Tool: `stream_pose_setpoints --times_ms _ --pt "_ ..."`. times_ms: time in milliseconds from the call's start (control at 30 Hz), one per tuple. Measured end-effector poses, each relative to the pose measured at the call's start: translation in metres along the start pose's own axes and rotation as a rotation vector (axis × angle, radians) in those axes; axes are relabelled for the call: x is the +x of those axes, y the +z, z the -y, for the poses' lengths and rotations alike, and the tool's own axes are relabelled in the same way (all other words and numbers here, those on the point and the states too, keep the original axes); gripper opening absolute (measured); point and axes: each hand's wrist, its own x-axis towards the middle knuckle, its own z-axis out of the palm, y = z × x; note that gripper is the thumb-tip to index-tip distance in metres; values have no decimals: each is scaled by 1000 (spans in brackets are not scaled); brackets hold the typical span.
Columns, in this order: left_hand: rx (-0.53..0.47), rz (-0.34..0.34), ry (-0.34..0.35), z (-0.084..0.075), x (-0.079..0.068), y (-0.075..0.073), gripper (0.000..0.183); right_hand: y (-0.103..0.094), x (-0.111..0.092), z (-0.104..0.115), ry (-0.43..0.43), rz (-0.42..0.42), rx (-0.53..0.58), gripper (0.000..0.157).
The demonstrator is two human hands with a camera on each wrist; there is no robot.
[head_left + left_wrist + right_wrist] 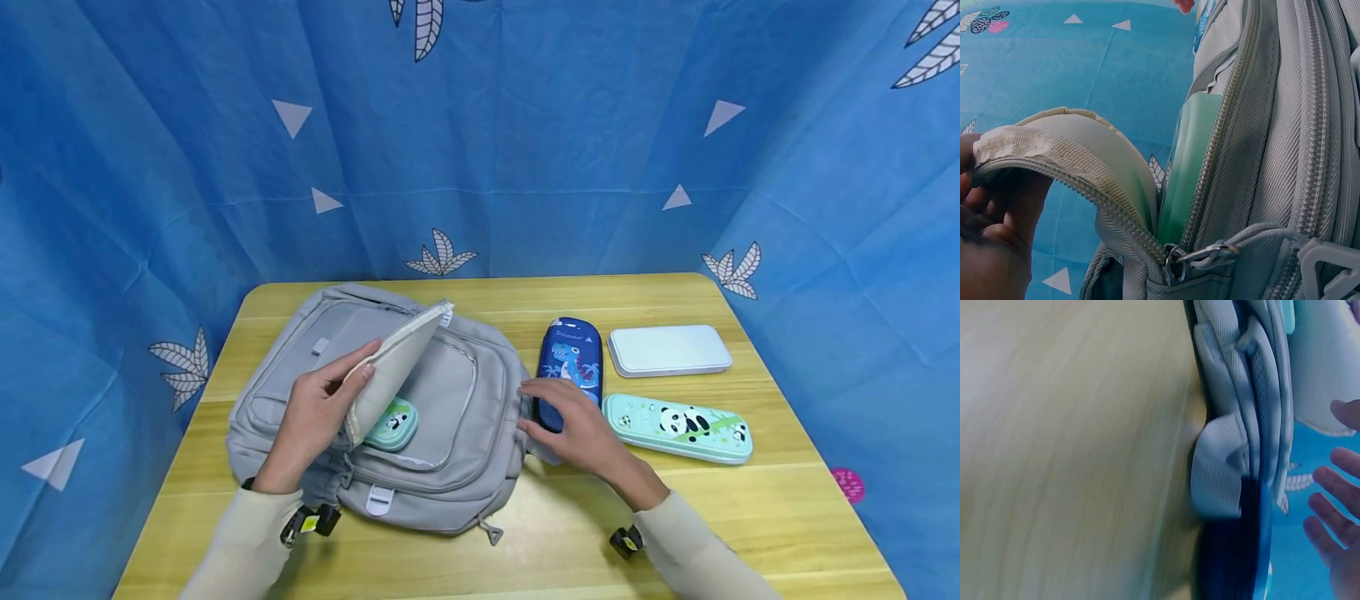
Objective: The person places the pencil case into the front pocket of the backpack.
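A grey backpack (450, 392) was found lying on the left part of the wood-grained desk (450, 571), its front pocket unzipped. The pocket flap (401, 358), pale on its inner side, was held raised by the left hand (318, 412), its edge pinched between thumb and fingers. Inside the pocket, a small green panda case (394, 425) was seen, partly covered by the flap in the head view. The right hand (576, 423) was positioned beside the right side of the backpack, overlapping the lower part of a blue dinosaur case (564, 354) in the head view; its fingers were spread apart and nothing was held by them. Whether the backpack was touched by those fingers could not be settled, the right wrist view being somewhat blurred. To the right of the blue dinosaur case, a white case (670, 350) was noted, with a long green panda case (678, 427) nearer the person. The desk was backed by a blue curtain (487, 142) printed with leaves and triangles.
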Motion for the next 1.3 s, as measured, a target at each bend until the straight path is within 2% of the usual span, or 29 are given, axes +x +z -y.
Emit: stream_pose_setpoints --times_ms 400,767,1300 --pt "-6 -1 -4 0 -2 -1 40 -26 -26 -25 47 -6 -40 52" --pt "-9 4 -11 0 -3 -1 41 -40 -44 -44 42 -34 -111 55" --pt "-6 5 -7 0 -3 -1 41 -68 -72 -67 182 -49 -147 66"
